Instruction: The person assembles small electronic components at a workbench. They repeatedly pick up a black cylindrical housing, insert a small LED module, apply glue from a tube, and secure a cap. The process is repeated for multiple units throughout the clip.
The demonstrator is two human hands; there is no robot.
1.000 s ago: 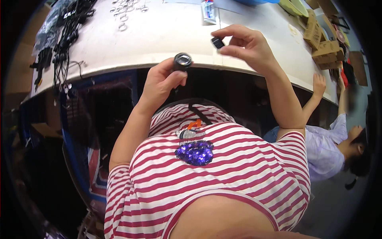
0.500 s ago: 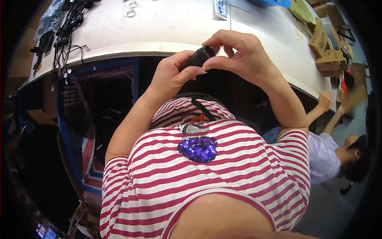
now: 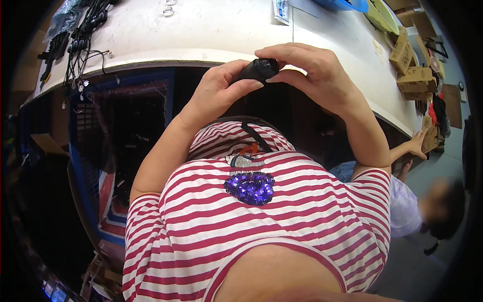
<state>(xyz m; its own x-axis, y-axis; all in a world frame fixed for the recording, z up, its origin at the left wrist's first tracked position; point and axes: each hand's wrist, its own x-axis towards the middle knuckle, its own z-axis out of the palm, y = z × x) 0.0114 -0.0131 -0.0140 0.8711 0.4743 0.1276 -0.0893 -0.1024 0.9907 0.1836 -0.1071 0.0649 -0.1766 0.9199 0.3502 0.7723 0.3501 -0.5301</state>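
A short black cylinder (image 3: 255, 69), shaped like a small flashlight, is held just in front of the white table's near edge. My left hand (image 3: 214, 88) is closed around its left part, with the thumb stretched along the near side. At its right end, my right hand (image 3: 314, 70) curves its index finger over the top and its thumb underneath, gripping the ridged end. The palms hide part of the cylinder. Both forearms reach up past my red-and-white striped shirt (image 3: 271, 216).
The white table (image 3: 211, 35) holds black cords (image 3: 83, 43) at left, metal rings (image 3: 168, 11), a white-and-blue tube (image 3: 280, 12), a blue basin (image 3: 347, 4) and a yellow-green basin (image 3: 381, 17). Cardboard boxes (image 3: 415, 78) stand at right, near a co-worker's hand (image 3: 416, 144). A blue crate (image 3: 75, 151) sits below left.
The black cylinder's right end has turned a little, and my right fingers have shifted around it. The co-worker's near hand has moved downward and spread toward the boxes.
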